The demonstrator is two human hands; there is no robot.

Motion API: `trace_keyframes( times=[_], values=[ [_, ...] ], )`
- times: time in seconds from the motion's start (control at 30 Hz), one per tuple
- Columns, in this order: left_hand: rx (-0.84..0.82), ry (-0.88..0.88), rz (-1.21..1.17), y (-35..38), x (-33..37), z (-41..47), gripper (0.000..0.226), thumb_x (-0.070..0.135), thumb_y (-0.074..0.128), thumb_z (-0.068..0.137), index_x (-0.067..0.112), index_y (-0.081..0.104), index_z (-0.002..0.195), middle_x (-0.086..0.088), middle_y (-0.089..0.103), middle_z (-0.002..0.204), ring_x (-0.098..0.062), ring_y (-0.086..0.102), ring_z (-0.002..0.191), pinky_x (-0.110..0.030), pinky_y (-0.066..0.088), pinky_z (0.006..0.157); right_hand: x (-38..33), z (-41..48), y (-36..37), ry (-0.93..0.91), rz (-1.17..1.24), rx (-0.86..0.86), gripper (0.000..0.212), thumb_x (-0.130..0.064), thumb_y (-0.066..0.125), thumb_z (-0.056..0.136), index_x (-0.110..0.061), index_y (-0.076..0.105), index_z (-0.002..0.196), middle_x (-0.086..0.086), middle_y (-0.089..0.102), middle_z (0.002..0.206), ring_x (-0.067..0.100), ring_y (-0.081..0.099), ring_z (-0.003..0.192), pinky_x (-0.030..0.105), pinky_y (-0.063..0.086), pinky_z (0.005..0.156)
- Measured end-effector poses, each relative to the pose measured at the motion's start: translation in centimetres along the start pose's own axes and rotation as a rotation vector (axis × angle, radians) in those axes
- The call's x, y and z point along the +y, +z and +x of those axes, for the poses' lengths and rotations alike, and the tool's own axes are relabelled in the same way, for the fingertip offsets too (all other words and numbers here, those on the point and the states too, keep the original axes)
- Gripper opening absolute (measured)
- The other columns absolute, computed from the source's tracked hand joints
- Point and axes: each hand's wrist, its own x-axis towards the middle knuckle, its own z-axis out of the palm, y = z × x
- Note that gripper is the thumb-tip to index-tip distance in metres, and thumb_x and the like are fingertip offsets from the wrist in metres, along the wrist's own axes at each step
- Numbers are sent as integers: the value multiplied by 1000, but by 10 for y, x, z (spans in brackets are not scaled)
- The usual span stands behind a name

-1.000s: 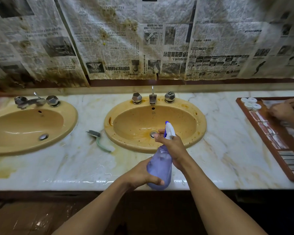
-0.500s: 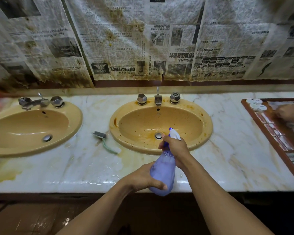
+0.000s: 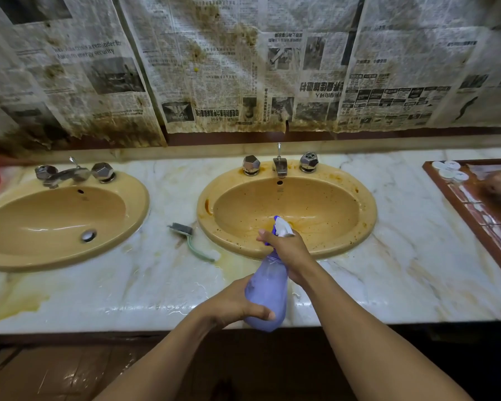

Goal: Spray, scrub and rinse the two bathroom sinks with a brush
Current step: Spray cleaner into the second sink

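Sink (image 3: 369, 218) at frame centre, spray bottle (image 3: 268, 293) aimed in as a second before: left hand (image 3: 232, 305) gripping its base, right hand (image 3: 289, 250) clasping trigger; brush (image 3: 185, 233) untouched, scrubbing pending.

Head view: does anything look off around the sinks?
Yes. The right sink is speckled with brown stains across rim and bowl, unlike the cleaner left sink. The newspaper behind is brown-stained, its lower edge torn, and yellowish stains mark the countertop.
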Motion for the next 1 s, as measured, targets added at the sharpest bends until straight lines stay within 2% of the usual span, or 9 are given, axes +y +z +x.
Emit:
trace_keyframes(
  times=[0.07,0.23,0.37,0.47,0.6,0.63,0.73,0.9,1.0],
  values=[
    [9,-10,-5,-8,-4,-4,61,12,87,76,33,62,128,16,72,121,-1,66,113,-25,54,98,6,3,12,7,53,4,31,-19,71,93,-30,56,118,14,66,90,26,68,81,36,47,73],
    [16,-14,-2,-20,-14,-11,54,8,86,79,32,63,121,15,74,112,4,68,103,-15,53,84,10,10,36,93,-13,134,13,-23,68,88,-15,58,87,8,61,62,24,53,62,36,46,71],
    [48,-4,23,-27,-18,-15,54,10,86,79,39,57,115,24,66,114,16,63,96,-5,48,74,10,10,48,61,-57,102,34,-32,72,84,-8,59,104,5,63,66,22,56,64,37,47,72],
    [73,-3,27,-34,-21,-20,61,14,87,78,40,52,121,28,60,116,3,61,110,-5,47,76,10,10,52,12,-60,-107,50,-51,80,75,-42,43,108,-7,58,95,15,57,88,29,46,79],
    [51,-1,37,-41,-23,-25,58,11,83,82,44,48,113,31,54,110,13,58,100,1,42,69,14,11,56,-2,-12,-106,45,-29,74,93,-9,53,128,6,63,90,19,66,85,31,47,82],
    [37,-3,32,-41,-24,-25,57,10,83,83,45,48,111,31,54,111,20,57,96,2,41,68,16,13,58,28,2,-75,60,-26,72,94,3,41,136,10,62,82,20,66,76,32,48,79],
    [32,-12,13,-42,-26,-25,55,11,84,82,44,52,112,28,58,115,29,56,89,0,43,71,15,12,66,90,-21,16,23,-29,73,90,-36,57,104,9,56,67,24,54,61,34,48,69],
    [64,-10,22,-46,-24,-25,60,17,87,79,42,51,120,29,57,118,9,57,109,-4,45,76,16,13,70,26,-33,88,16,-32,72,90,-24,59,90,6,61,70,21,59,64,34,48,68],
    [60,-25,9,-52,-24,-22,55,13,86,78,36,59,120,22,66,118,5,62,105,-6,48,78,13,10,65,-38,-7,-52,40,-42,77,79,-17,58,103,4,55,89,18,53,82,31,45,70]
  ],
)
